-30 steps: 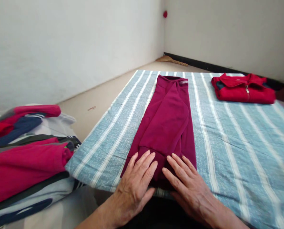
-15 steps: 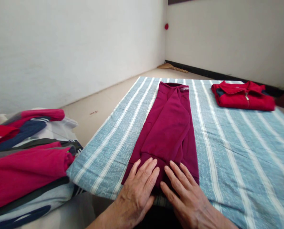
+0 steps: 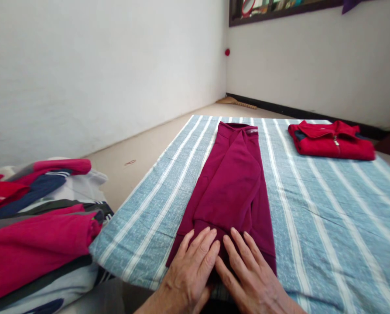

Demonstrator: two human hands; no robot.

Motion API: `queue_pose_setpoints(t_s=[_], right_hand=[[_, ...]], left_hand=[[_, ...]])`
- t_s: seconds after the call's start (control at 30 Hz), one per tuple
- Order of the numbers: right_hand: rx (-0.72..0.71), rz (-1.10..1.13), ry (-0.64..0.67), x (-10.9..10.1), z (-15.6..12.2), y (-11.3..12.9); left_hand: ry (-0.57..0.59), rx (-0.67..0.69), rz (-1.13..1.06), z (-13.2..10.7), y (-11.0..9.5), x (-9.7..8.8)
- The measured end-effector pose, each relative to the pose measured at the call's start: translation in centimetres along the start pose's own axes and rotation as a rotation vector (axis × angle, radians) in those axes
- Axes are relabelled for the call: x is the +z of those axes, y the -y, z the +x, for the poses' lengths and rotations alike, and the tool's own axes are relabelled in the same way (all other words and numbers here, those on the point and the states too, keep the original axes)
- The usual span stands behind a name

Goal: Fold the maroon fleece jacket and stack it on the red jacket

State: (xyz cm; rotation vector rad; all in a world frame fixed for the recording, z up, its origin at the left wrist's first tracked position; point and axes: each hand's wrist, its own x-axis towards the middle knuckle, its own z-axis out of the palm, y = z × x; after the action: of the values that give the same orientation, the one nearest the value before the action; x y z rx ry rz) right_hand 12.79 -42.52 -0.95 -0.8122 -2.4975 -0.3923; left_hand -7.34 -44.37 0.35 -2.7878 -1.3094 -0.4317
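Observation:
A magenta-purple sweatshirt (image 3: 229, 183) lies lengthwise on a blue cloth with white stripes, its sides and sleeve folded inward and its collar at the far end. My left hand (image 3: 193, 261) rests palm down on the near hem, fingers stretched out. Beside it, my right hand (image 3: 247, 266) also lies flat on the hem, its fingers slightly spread. Both hands press on the fabric without gripping it. The part of the hem under my palms is hidden.
The striped cloth (image 3: 142, 209) covers a low surface. At its far right lies a folded red zip jacket (image 3: 334, 141). A pile of clothes (image 3: 41, 231) stands to the left. Walls meet behind, with a broom-like object (image 3: 236, 102) on the floor in the corner.
The view has tilted upward, so everything sits lower and a window edge shows at the top. My right hand has shifted slightly closer to my left. The sweatshirt stays in place.

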Motion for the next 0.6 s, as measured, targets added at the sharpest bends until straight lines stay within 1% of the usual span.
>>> queue_pose_setpoints(t_s=[0.07, 0.27, 0.37, 0.47, 0.53, 0.6], right_hand=[[-0.007, -0.014, -0.015, 0.0, 0.2, -0.1], [-0.048, -0.031, -0.011, -0.1, 0.4, -0.5], [0.000, -0.011, -0.047, 0.1, 0.5, -0.4], [0.050, 0.015, -0.059, 0.4, 0.6, -0.1], [0.057, 0.035, -0.037, 0.4, 0.7, -0.1], [0.073, 0.058, -0.029, 0.5, 0.8, -0.1]], left_hand=[[-0.025, 0.003, -0.009, 0.0, 0.1, 0.2], [-0.033, 0.023, 0.031, 0.3, 0.3, 0.1], [-0.033, 0.036, 0.046, 0.2, 0.5, 0.5], [-0.071, 0.049, 0.060, 0.1, 0.8, 0.9], [-0.044, 0.049, 0.054, 0.3, 1.0, 0.8], [0.034, 0.038, 0.036, 0.5, 1.1, 0.2]])
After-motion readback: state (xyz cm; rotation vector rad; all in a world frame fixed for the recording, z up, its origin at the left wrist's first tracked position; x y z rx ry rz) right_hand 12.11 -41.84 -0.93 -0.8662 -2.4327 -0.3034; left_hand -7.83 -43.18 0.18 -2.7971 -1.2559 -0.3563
